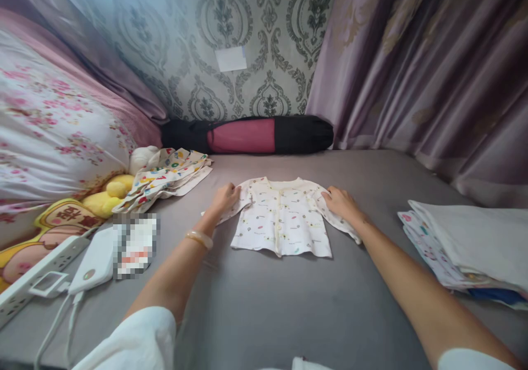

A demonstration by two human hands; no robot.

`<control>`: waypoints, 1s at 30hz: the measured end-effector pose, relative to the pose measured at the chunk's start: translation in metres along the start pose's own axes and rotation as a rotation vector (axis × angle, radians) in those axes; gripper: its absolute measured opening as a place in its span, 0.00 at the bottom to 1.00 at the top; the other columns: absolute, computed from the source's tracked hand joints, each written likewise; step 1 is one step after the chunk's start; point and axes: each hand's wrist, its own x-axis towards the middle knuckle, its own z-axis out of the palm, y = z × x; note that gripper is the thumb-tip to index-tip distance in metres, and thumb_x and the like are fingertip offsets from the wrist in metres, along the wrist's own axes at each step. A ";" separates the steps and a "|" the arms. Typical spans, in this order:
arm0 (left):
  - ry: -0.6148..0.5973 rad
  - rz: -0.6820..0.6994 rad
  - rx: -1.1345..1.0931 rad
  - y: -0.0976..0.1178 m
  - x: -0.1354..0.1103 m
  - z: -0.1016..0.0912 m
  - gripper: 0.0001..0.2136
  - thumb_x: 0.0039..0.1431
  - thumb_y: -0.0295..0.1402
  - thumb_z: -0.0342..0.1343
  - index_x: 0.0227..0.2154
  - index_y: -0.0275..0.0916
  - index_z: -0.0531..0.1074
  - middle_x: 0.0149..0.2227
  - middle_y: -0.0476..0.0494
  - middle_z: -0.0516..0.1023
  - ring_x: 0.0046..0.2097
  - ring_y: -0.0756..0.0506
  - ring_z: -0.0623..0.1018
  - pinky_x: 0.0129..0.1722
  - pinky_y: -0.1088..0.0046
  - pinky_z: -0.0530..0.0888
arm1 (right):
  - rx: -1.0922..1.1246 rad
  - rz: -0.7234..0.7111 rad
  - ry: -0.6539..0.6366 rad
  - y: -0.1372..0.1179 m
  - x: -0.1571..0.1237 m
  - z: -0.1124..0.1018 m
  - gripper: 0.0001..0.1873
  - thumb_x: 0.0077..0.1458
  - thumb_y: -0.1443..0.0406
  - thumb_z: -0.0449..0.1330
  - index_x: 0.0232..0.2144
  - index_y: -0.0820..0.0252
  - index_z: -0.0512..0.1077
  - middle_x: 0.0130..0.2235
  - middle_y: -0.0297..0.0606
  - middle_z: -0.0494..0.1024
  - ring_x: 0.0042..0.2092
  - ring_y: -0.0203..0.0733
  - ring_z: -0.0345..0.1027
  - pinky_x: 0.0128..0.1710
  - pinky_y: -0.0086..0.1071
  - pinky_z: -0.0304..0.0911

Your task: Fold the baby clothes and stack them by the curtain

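Note:
A small white baby shirt (282, 219) with tiny coloured prints lies face up on the grey bed sheet (289, 304), front buttons showing. My left hand (224, 197) rests on its left sleeve, fingers curled on the cloth. My right hand (339, 202) lies on the right sleeve near the shoulder, fingers pressed onto the fabric. A pale bangle (199, 239) sits on my left wrist.
A loose heap of printed baby clothes (169, 177) lies at the left, beside a yellow plush toy (108, 194). Folded cloths (470, 246) are stacked at the right. A power strip (37, 274) and white device (94, 263) sit front left. A black and pink roll bag (247, 134) lies against the wall.

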 end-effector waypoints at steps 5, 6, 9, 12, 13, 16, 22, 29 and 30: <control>-0.029 -0.036 -0.035 -0.031 -0.020 -0.018 0.12 0.58 0.41 0.49 0.34 0.39 0.72 0.35 0.42 0.78 0.38 0.44 0.74 0.36 0.71 0.67 | 0.055 0.041 -0.072 0.029 -0.015 -0.002 0.21 0.63 0.55 0.50 0.51 0.60 0.71 0.48 0.51 0.78 0.48 0.53 0.72 0.41 0.36 0.62; -0.047 -0.037 -0.043 -0.036 -0.026 -0.024 0.12 0.57 0.41 0.49 0.33 0.39 0.72 0.34 0.43 0.77 0.36 0.44 0.74 0.35 0.71 0.67 | 0.065 0.037 -0.079 0.035 -0.019 -0.002 0.21 0.63 0.55 0.51 0.50 0.61 0.72 0.48 0.50 0.78 0.48 0.52 0.73 0.41 0.35 0.62; -0.123 -0.019 -0.121 -0.046 -0.044 -0.043 0.14 0.52 0.45 0.51 0.31 0.38 0.71 0.29 0.46 0.74 0.33 0.45 0.72 0.31 0.72 0.65 | 0.150 0.003 -0.102 0.053 -0.029 -0.003 0.18 0.58 0.58 0.57 0.47 0.63 0.74 0.45 0.48 0.80 0.44 0.47 0.74 0.39 0.31 0.63; -0.191 0.007 -0.196 -0.052 -0.060 -0.059 0.19 0.46 0.51 0.53 0.28 0.38 0.71 0.26 0.49 0.71 0.32 0.46 0.71 0.29 0.73 0.63 | 0.306 -0.038 -0.143 0.068 -0.037 -0.006 0.18 0.52 0.64 0.61 0.46 0.65 0.75 0.41 0.44 0.81 0.40 0.42 0.74 0.37 0.27 0.63; -0.206 0.003 -0.209 -0.054 -0.063 -0.063 0.19 0.44 0.51 0.53 0.27 0.38 0.71 0.25 0.50 0.70 0.32 0.46 0.71 0.28 0.74 0.63 | 0.364 -0.045 -0.168 0.072 -0.039 -0.007 0.19 0.51 0.66 0.61 0.46 0.65 0.75 0.39 0.42 0.81 0.38 0.40 0.74 0.36 0.26 0.64; -0.232 -0.023 -0.240 -0.058 -0.067 -0.069 0.20 0.42 0.52 0.54 0.26 0.38 0.71 0.24 0.51 0.69 0.30 0.46 0.70 0.28 0.74 0.63 | 0.501 -0.041 -0.247 0.076 -0.040 -0.012 0.15 0.49 0.69 0.59 0.42 0.65 0.75 0.34 0.38 0.81 0.34 0.39 0.73 0.33 0.26 0.64; -0.184 -0.026 -0.261 -0.067 -0.055 -0.065 0.21 0.44 0.51 0.52 0.30 0.36 0.73 0.25 0.49 0.71 0.30 0.46 0.71 0.28 0.74 0.64 | 0.521 0.014 -0.170 0.078 -0.025 -0.022 0.08 0.49 0.66 0.58 0.30 0.63 0.77 0.29 0.36 0.79 0.31 0.39 0.71 0.29 0.27 0.61; 0.075 -0.157 -0.040 -0.064 -0.037 -0.071 0.17 0.54 0.41 0.49 0.38 0.36 0.76 0.36 0.41 0.78 0.41 0.41 0.75 0.38 0.70 0.68 | 0.284 0.087 0.109 0.089 -0.005 -0.025 0.13 0.56 0.63 0.57 0.39 0.61 0.79 0.36 0.43 0.80 0.39 0.45 0.72 0.36 0.31 0.62; 0.088 -0.171 -0.015 -0.062 -0.036 -0.071 0.17 0.55 0.40 0.48 0.40 0.37 0.75 0.39 0.39 0.79 0.43 0.40 0.76 0.39 0.69 0.68 | 0.229 0.086 0.134 0.089 -0.005 -0.024 0.14 0.57 0.62 0.56 0.40 0.60 0.78 0.39 0.44 0.80 0.41 0.46 0.72 0.37 0.32 0.62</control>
